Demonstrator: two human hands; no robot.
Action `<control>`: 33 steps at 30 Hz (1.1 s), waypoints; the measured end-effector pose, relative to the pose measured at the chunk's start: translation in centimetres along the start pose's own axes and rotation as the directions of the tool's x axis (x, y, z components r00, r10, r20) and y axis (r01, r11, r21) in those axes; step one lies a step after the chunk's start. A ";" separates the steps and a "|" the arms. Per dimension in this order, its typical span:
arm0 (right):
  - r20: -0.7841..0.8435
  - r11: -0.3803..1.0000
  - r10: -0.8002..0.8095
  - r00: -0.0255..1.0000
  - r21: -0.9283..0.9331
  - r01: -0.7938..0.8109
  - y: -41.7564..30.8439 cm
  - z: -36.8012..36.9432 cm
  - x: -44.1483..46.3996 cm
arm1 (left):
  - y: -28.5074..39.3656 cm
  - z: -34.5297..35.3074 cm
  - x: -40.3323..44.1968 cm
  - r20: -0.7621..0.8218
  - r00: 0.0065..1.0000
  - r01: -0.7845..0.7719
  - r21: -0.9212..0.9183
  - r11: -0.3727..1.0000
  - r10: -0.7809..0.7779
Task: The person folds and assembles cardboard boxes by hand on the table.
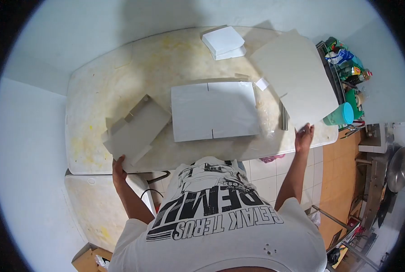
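Observation:
My left hand [119,168] is closed on the near corner of a grey cardboard box piece [141,128] with cut flaps, tilted at the left of the table. On the right, my right hand [304,137] has its fingers at the near corner of a large grey cardboard sheet [297,75] and appears to pinch it. Between them lies a white cardboard panel [213,111] with a short slit at its far and near edges. A grey metal strip [284,117] lies partly under the large sheet, and a small white paper piece [262,84] is beside it.
A stack of white cards or boxes [223,41] sits at the table's [87,109] far edge. A turquoise cup [339,114] stands by the right edge. Past it is a rack with bottles and packets [347,63]. An open carton [88,259] is at lower left.

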State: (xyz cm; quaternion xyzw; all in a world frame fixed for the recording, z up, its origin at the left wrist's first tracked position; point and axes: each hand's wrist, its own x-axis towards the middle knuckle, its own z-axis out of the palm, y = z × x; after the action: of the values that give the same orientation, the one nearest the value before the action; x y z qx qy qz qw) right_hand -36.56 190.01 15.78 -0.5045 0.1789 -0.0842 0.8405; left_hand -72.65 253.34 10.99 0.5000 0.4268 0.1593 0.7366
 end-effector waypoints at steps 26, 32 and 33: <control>0.413 0.709 0.688 0.597 -0.558 -0.430 6.1 10.3 -3.4 | 5.6 27.0 -1.5 0.371 0.906 0.031 0.419 0.908 -0.202; 0.430 0.724 0.682 0.591 -0.510 -0.464 6.2 9.2 -3.1 | 4.9 28.2 0.2 0.591 0.785 0.142 0.115 0.983 -0.183; 0.413 0.714 0.693 0.591 -0.510 -0.480 5.6 9.5 -3.3 | 5.1 28.2 -0.2 0.575 0.786 0.228 0.072 0.971 -0.227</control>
State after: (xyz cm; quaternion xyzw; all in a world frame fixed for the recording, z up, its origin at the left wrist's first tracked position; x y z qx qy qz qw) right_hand -36.20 201.50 15.63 -0.5539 0.0855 0.3926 0.7292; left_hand -49.57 238.51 19.39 0.4688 0.2394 -0.0900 0.8455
